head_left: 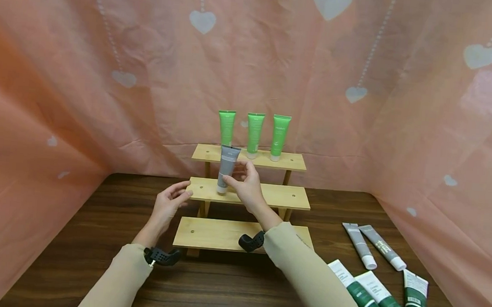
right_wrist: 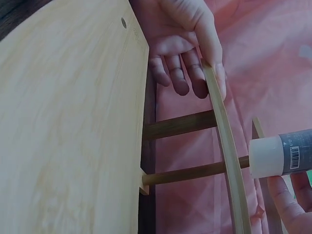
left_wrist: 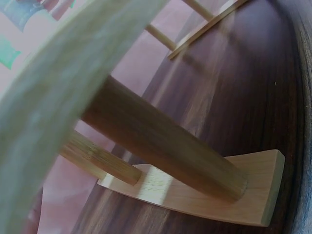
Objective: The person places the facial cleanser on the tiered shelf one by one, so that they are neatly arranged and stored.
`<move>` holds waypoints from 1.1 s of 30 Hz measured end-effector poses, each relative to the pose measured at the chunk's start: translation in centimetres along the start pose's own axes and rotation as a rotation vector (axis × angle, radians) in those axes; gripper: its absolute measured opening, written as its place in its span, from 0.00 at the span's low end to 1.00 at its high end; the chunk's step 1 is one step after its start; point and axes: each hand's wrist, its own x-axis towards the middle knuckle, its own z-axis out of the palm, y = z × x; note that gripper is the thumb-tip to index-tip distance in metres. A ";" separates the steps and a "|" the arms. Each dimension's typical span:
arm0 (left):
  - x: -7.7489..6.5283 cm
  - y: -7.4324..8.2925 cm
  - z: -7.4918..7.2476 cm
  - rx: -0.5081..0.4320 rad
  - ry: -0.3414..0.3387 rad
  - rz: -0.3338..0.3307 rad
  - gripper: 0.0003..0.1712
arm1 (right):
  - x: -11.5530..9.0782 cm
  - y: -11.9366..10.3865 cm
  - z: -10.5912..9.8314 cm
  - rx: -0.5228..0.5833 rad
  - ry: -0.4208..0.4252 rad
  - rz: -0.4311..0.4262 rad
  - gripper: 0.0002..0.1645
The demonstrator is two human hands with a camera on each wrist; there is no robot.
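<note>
My right hand [head_left: 245, 185] pinches a grey squeeze tube [head_left: 228, 164] between thumb and fingers. The tube stands nearly upright, white cap [right_wrist: 266, 157] down, over the left part of the middle shelf [head_left: 269, 194]; whether the cap touches the wood I cannot tell. At that shelf's left end my left hand [head_left: 168, 205] grips the edge, its thumb and fingers on opposite faces in the right wrist view. The shelf belongs to a three-step wooden stand [head_left: 222, 233]. Three green tubes [head_left: 254, 132] stand in a row on the top step, the left one partly hidden behind the grey tube.
At the right of the dark wooden table [head_left: 102, 267] lie two more grey tubes [head_left: 358, 244] and three white-and-green tubes [head_left: 386, 299]. Pink curtains [head_left: 168, 94] with hearts hang behind and at both sides. The stand's round legs [left_wrist: 165, 139] show in the left wrist view.
</note>
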 end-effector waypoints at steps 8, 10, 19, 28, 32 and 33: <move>0.2 -0.7 0.0 0.007 0.017 -0.008 0.25 | 0.9 2.2 0.6 -0.007 -0.004 -0.004 0.23; 0.2 -0.7 0.0 0.004 0.021 -0.005 0.25 | 1.0 2.4 0.6 -0.004 -0.012 -0.004 0.23; 0.3 -0.6 0.1 0.019 0.020 -0.008 0.26 | 1.0 2.5 0.6 0.011 -0.072 0.011 0.24; 0.1 -0.5 0.3 0.012 0.026 0.003 0.26 | -0.5 -0.4 0.2 -0.003 -0.086 -0.014 0.22; 0.1 -0.5 0.3 0.011 0.028 0.003 0.25 | -0.9 -0.8 0.0 -0.017 -0.077 -0.017 0.22; 0.2 -0.6 0.3 0.010 0.027 0.004 0.25 | -1.0 -0.8 -0.1 -0.014 -0.078 -0.019 0.23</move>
